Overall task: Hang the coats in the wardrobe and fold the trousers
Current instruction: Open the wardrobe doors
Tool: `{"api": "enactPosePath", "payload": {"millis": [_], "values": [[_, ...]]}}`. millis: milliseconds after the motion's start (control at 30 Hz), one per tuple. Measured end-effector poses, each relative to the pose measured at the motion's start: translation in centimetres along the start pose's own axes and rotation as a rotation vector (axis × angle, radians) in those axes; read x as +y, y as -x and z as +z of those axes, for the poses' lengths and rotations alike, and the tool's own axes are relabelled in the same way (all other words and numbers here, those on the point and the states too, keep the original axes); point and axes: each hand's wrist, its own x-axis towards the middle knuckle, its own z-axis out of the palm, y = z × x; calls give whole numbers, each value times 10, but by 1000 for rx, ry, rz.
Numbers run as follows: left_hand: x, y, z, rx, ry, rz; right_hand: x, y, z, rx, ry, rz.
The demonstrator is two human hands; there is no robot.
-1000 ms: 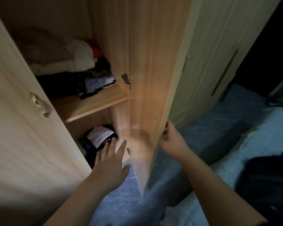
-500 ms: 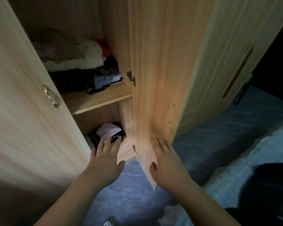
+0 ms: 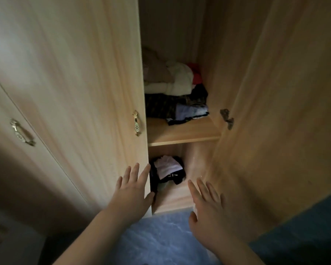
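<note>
A light wooden wardrobe fills the view, with a narrow gap between its left door point(image 3: 88, 92) and its right door point(image 3: 266, 111). My left hand point(image 3: 132, 190) lies flat with straight fingers on the lower edge of the left door. My right hand point(image 3: 208, 205) is flat with spread fingers against the inner face of the right door. Through the gap, a shelf point(image 3: 182, 132) carries a pile of folded clothes point(image 3: 172, 92). Below it lies a dark and white bundle of clothes point(image 3: 168, 169). No coat or trousers are in either hand.
A further door with a brass handle point(image 3: 22, 133) stands at the far left. The left door has a brass handle point(image 3: 137, 123); a hinge point(image 3: 226, 118) sits on the right door. A blue-grey floor point(image 3: 161, 240) lies under my arms, with a dark blue edge point(image 3: 304, 226) at lower right.
The view has swung left and now faces the gap. My right hand left the door's outer edge and lies flat on its inner face. The left door has swung inward, narrowing the gap.
</note>
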Motion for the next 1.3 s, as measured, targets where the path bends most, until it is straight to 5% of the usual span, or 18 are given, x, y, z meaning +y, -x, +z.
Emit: {"api": "enactPosePath", "payload": {"millis": [233, 400, 467, 600, 900, 1300], "values": [[-55, -89, -35, 67, 122, 45, -49, -87, 3, -32, 13, 18], [-62, -149, -41, 216, 933, -83, -57, -113, 17, -55, 10, 86], [-56, -169, -39, 303, 1090, -67, -56, -114, 22, -68, 4, 106], [-52, -188, -37, 404, 1065, -9, -52, -103, 23, -91, -17, 137], [-42, -99, -29, 261, 977, -36, -53, -42, 12, -72, -6, -26], [-61, 103, -11, 325, 802, -403, -79, 54, 45, -201, 11, -369]]}}
